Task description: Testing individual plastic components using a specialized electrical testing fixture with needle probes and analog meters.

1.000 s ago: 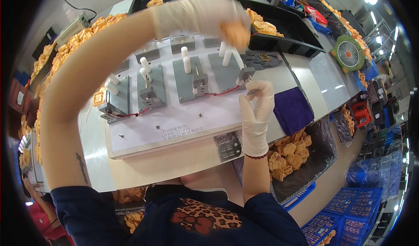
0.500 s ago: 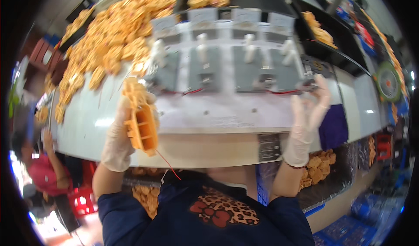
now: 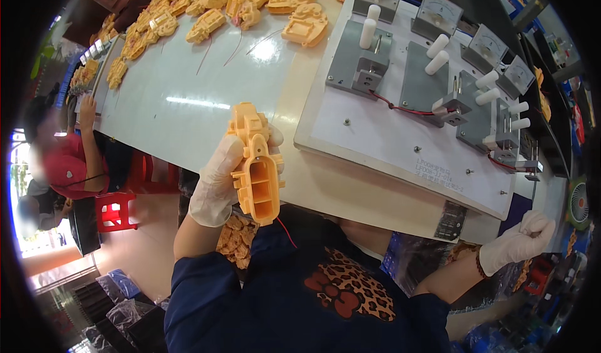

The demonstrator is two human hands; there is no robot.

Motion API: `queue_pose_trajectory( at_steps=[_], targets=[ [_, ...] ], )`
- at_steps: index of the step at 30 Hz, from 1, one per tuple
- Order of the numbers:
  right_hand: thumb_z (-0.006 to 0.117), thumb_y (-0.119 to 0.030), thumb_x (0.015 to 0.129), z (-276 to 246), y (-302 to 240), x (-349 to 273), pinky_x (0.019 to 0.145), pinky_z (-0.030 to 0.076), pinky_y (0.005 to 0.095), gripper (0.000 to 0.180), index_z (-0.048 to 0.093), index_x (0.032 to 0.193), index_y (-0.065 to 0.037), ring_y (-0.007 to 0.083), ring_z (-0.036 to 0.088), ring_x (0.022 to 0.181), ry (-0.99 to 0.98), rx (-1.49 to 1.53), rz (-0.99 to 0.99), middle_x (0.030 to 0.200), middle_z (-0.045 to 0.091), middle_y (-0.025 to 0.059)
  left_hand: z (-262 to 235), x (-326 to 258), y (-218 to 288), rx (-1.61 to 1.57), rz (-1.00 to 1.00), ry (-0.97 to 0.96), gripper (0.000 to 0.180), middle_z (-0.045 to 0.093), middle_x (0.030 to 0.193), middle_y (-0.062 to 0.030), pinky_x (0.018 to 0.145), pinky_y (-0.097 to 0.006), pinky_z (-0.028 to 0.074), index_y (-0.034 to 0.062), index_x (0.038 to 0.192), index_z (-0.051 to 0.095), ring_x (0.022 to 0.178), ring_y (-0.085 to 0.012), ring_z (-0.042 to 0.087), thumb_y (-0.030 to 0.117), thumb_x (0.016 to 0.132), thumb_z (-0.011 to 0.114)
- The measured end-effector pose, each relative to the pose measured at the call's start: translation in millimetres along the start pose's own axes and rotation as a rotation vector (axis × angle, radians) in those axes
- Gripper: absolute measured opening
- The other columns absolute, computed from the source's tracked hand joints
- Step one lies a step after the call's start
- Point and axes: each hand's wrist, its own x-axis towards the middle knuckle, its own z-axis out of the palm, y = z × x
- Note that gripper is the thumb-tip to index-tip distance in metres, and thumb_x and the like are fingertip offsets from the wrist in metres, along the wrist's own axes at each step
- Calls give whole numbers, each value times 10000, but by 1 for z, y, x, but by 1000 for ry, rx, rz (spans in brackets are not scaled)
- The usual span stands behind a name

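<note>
My left hand [image 3: 216,181], in a white glove, is closed around a yellow-orange plastic housing [image 3: 256,187]. The housing tilts up, its open side with several compartments toward me, and a thin red wire [image 3: 287,233] hangs from its lower end. At the far right, beyond the front corner of the test board, my gloved right hand [image 3: 521,241] has its fingers curled together; whatever they hold, if anything, is hidden. The test board [image 3: 388,146] carries several grey fixtures [image 3: 363,62] with white handles, metal blocks and red wires.
Several dial meters [image 3: 436,15] line the board's back edge. Many similar plastic housings [image 3: 305,25] lie across the far left of the table [image 3: 156,118]. A person in a red shirt [image 3: 78,168] sits at the left near a red stool [image 3: 117,212]. A green fan [image 3: 579,202] stands far right.
The view has swung, so the board now lies to the right. My right hand has left the rightmost fixture and drawn back toward me, its fingers now curled. The left still holds the housing.
</note>
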Motion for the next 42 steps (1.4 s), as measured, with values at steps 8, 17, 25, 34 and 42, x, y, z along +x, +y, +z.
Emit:
queue_pose_trajectory(
  at_steps=[8,17,25,34,42],
  targets=[
    [438,-238,1053,79,-2,-12,456,157,270,474,306,600,-186,82,198,476,282,270,494,523,242,-33,-15,-8,-5,-166,102,339,548,541,749,-50,427,-312,371,29,1126,495,443,-174,502,551,971,560],
    [487,-265,1055,49,3,-19,424,160,271,552,274,553,-186,82,184,428,157,240,410,505,221,-60,-35,27,4,-199,-26,-230,374,416,644,-48,517,-332,342,62,983,424,420,-181,332,424,1064,380],
    [607,-291,987,54,2,-21,426,153,272,537,304,558,-181,74,229,426,177,308,337,511,254,-67,-37,39,5,-234,-55,-362,288,409,746,-36,545,-306,310,76,996,410,521,-154,315,349,1078,365],
    [604,-301,981,56,0,-23,434,155,267,541,289,555,-190,76,217,447,178,376,367,524,251,-67,-39,35,10,-239,-62,-352,316,414,755,-48,581,-316,328,60,1047,426,532,-169,330,368,1083,366],
    [417,-643,965,29,10,-14,748,539,437,654,658,971,-35,317,675,869,150,631,532,964,708,159,-12,40,4,-145,-1,-459,290,407,864,-33,510,-285,315,84,1014,446,573,-141,345,358,1081,378]
  ],
)
